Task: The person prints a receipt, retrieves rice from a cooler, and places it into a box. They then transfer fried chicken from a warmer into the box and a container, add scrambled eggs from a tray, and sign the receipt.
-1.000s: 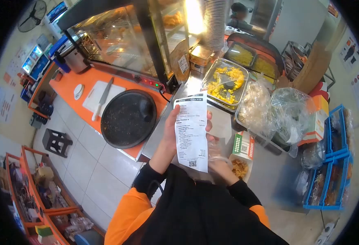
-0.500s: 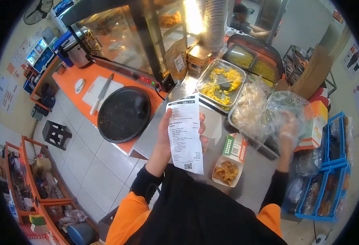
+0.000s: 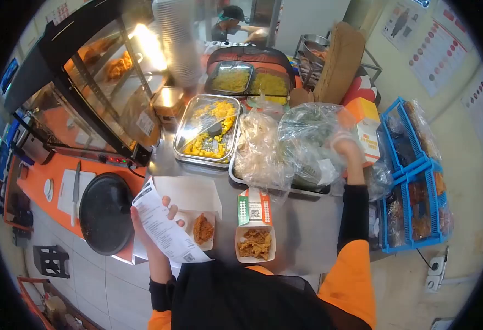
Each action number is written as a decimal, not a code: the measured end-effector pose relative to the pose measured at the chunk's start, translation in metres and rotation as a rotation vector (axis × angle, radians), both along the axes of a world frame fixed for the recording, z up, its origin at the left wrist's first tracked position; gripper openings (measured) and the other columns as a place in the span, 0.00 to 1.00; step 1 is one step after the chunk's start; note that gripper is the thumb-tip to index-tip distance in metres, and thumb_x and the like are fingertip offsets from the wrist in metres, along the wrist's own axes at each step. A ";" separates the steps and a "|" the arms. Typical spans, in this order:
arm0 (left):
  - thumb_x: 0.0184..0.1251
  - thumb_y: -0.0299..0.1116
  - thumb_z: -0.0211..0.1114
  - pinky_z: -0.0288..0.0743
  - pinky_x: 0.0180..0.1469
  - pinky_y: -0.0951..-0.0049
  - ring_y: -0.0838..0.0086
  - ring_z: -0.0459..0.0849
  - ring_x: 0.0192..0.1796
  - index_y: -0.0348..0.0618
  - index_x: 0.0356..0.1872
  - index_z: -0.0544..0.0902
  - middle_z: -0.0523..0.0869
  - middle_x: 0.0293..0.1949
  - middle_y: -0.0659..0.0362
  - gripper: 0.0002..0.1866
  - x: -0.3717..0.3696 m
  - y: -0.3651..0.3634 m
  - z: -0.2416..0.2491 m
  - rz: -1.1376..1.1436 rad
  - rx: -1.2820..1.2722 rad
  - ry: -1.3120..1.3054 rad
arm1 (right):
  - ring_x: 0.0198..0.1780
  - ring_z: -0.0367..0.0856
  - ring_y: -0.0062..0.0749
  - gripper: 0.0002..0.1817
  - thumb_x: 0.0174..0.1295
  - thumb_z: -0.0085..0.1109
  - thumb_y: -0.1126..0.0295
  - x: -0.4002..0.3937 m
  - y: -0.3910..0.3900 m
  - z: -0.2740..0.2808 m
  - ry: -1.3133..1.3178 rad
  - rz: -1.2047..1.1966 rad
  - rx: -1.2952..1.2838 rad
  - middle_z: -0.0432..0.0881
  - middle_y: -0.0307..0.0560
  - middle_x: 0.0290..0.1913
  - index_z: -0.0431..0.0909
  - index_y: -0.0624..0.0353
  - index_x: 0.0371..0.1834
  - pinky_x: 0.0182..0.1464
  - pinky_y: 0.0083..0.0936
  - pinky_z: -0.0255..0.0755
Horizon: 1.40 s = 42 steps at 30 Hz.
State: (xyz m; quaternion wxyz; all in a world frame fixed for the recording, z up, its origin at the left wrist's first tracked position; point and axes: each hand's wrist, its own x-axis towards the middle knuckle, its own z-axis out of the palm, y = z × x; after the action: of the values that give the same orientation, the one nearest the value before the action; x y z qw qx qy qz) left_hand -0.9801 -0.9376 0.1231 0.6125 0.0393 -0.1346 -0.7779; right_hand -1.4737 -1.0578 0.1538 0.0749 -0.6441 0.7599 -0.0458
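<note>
My left hand (image 3: 152, 231) is closed round a long white receipt (image 3: 167, 225) at the lower left. Behind the receipt, an open white box (image 3: 204, 190) holds a piece of fried chicken (image 3: 203, 228). A smaller box with a green and orange lid (image 3: 254, 208) stands open to the right, with fried pieces (image 3: 255, 244) inside. My right hand (image 3: 345, 144) is at the right side of a clear plastic bag with green contents (image 3: 310, 146); blur and plastic hide what its fingers hold. Beside that bag lies a pale, filled plastic bag (image 3: 257, 146).
A glass-covered tray of yellow food (image 3: 208, 129) stands behind the receipt. The heated display case (image 3: 82, 93) is at the left, near a black round pan (image 3: 106, 213) and a knife (image 3: 76, 190). Blue baskets (image 3: 412, 181) stand right. A co-worker (image 3: 233, 25) is in the background.
The view has turned to the right. The receipt is now lower and tilted, and the open white box with chicken shows behind it. My right hand remains by the plastic bags.
</note>
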 end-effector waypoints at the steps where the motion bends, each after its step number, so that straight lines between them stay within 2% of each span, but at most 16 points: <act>1: 0.64 0.58 0.48 0.72 0.38 0.54 0.66 0.66 0.37 0.41 0.56 0.63 0.66 0.41 0.52 0.32 0.000 -0.001 0.000 -0.010 0.017 -0.017 | 0.52 0.76 0.44 0.13 0.56 0.47 0.68 -0.001 -0.013 -0.016 0.048 -0.015 0.032 0.79 0.54 0.46 0.80 0.53 0.42 0.54 0.34 0.67; 6: 0.63 0.59 0.49 0.71 0.40 0.54 0.65 0.67 0.38 0.57 0.69 0.52 0.66 0.43 0.52 0.37 -0.006 0.011 -0.002 -0.039 0.103 -0.053 | 0.53 0.74 0.46 0.14 0.55 0.49 0.66 -0.025 -0.028 -0.062 0.138 -0.094 0.071 0.79 0.55 0.48 0.81 0.55 0.40 0.55 0.35 0.66; 11: 0.61 0.58 0.52 0.74 0.40 0.52 0.64 0.70 0.37 0.57 0.70 0.50 0.69 0.42 0.50 0.39 -0.024 0.007 0.006 -0.096 0.055 -0.012 | 0.55 0.73 0.47 0.14 0.53 0.50 0.65 -0.065 -0.021 -0.075 0.147 -0.155 0.141 0.78 0.56 0.49 0.82 0.56 0.39 0.55 0.35 0.66; 17: 0.60 0.55 0.55 0.75 0.42 0.50 0.60 0.74 0.39 0.53 0.68 0.53 0.71 0.45 0.46 0.38 -0.030 0.005 0.004 -0.125 -0.028 0.123 | 0.51 0.75 0.50 0.20 0.60 0.45 0.63 -0.119 -0.006 -0.069 0.286 0.086 0.193 0.77 0.61 0.49 0.74 0.61 0.52 0.53 0.36 0.68; 18: 0.60 0.56 0.54 0.75 0.42 0.50 0.61 0.73 0.39 0.55 0.69 0.53 0.71 0.44 0.47 0.38 -0.029 0.006 0.004 -0.117 -0.028 0.100 | 0.47 0.76 0.49 0.19 0.61 0.46 0.64 -0.130 -0.002 -0.078 0.261 0.010 -0.001 0.77 0.60 0.47 0.74 0.61 0.51 0.50 0.36 0.69; 21: 0.61 0.57 0.53 0.74 0.40 0.52 0.64 0.73 0.38 0.57 0.70 0.51 0.70 0.42 0.50 0.39 -0.027 0.009 0.007 -0.107 -0.030 0.060 | 0.39 0.79 0.44 0.17 0.60 0.47 0.64 -0.158 0.010 -0.086 0.032 -0.264 -0.401 0.78 0.58 0.42 0.74 0.60 0.49 0.44 0.33 0.71; 23: 0.60 0.57 0.53 0.73 0.40 0.52 0.64 0.72 0.37 0.56 0.69 0.52 0.70 0.42 0.50 0.39 -0.027 0.013 0.009 -0.107 -0.026 0.066 | 0.38 0.78 0.36 0.18 0.58 0.48 0.64 -0.104 0.038 -0.015 -0.323 -0.496 -0.414 0.78 0.56 0.40 0.74 0.62 0.48 0.44 0.32 0.70; 26: 0.60 0.54 0.56 0.77 0.43 0.48 0.60 0.74 0.39 0.54 0.70 0.51 0.71 0.44 0.46 0.40 -0.026 0.017 0.005 -0.121 -0.046 0.171 | 0.37 0.77 0.29 0.18 0.59 0.47 0.63 -0.123 0.060 -0.013 -0.604 -0.714 -0.589 0.78 0.51 0.41 0.74 0.58 0.51 0.41 0.27 0.70; 30: 0.59 0.56 0.56 0.77 0.42 0.49 0.60 0.74 0.39 0.54 0.69 0.52 0.72 0.44 0.46 0.40 -0.010 0.014 0.001 -0.108 -0.041 0.151 | 0.39 0.77 0.28 0.17 0.58 0.49 0.68 -0.034 0.112 -0.005 -1.167 -0.344 -0.780 0.75 0.47 0.49 0.74 0.59 0.51 0.37 0.20 0.71; 32: 0.59 0.56 0.55 0.77 0.41 0.50 0.60 0.74 0.39 0.53 0.69 0.53 0.72 0.44 0.46 0.40 0.002 0.007 -0.004 -0.108 -0.035 0.132 | 0.42 0.77 0.28 0.16 0.57 0.50 0.73 0.004 0.132 -0.006 -0.816 0.049 -0.593 0.75 0.45 0.51 0.75 0.61 0.49 0.37 0.17 0.72; 34: 0.59 0.57 0.55 0.76 0.41 0.50 0.61 0.74 0.39 0.50 0.67 0.55 0.71 0.43 0.47 0.38 0.020 0.003 -0.009 -0.072 0.020 0.113 | 0.43 0.77 0.26 0.14 0.55 0.53 0.77 0.125 0.154 0.027 -1.171 -0.220 -0.227 0.77 0.43 0.49 0.78 0.62 0.45 0.40 0.17 0.73; 36: 0.59 0.57 0.54 0.76 0.40 0.51 0.61 0.74 0.38 0.47 0.64 0.58 0.71 0.43 0.48 0.37 0.040 -0.001 -0.011 -0.027 0.014 0.082 | 0.39 0.76 0.24 0.09 0.53 0.59 0.72 0.178 0.148 -0.007 -0.975 0.283 -0.150 0.79 0.38 0.39 0.80 0.58 0.38 0.41 0.22 0.71; 37: 0.60 0.58 0.53 0.76 0.40 0.51 0.62 0.74 0.38 0.46 0.63 0.60 0.71 0.43 0.48 0.36 0.050 -0.003 -0.010 0.001 -0.021 0.062 | 0.38 0.77 0.27 0.09 0.53 0.61 0.69 0.216 0.145 -0.020 -0.962 0.314 -0.148 0.80 0.39 0.37 0.79 0.57 0.37 0.42 0.24 0.71; 38: 0.63 0.55 0.53 0.76 0.41 0.51 0.66 0.69 0.36 0.51 0.67 0.56 0.67 0.41 0.51 0.35 0.058 -0.004 -0.008 0.014 0.034 0.096 | 0.40 0.78 0.35 0.10 0.53 0.59 0.69 0.255 0.143 -0.014 -0.513 0.393 -0.173 0.80 0.44 0.37 0.78 0.60 0.38 0.43 0.27 0.71; 39: 0.64 0.53 0.51 0.76 0.42 0.51 0.67 0.68 0.36 0.52 0.68 0.53 0.66 0.40 0.52 0.35 0.066 -0.011 -0.015 0.029 0.030 0.069 | 0.39 0.77 0.42 0.10 0.55 0.57 0.70 0.278 0.132 -0.025 -0.547 0.573 -0.279 0.79 0.50 0.35 0.76 0.62 0.38 0.42 0.30 0.71; 42: 0.64 0.53 0.49 0.75 0.41 0.52 0.66 0.68 0.36 0.50 0.67 0.55 0.67 0.42 0.51 0.33 0.080 -0.016 -0.016 0.063 0.009 0.087 | 0.37 0.78 0.42 0.09 0.56 0.52 0.70 0.327 0.102 -0.116 -0.105 0.594 -0.160 0.77 0.51 0.33 0.76 0.57 0.39 0.36 0.35 0.72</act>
State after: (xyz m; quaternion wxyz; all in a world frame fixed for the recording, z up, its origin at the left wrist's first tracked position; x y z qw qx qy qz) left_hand -0.8998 -0.9534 0.1066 0.6416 0.0123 -0.1031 -0.7599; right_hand -1.1471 -0.9556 0.0383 0.0731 -0.8384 0.5277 -0.1148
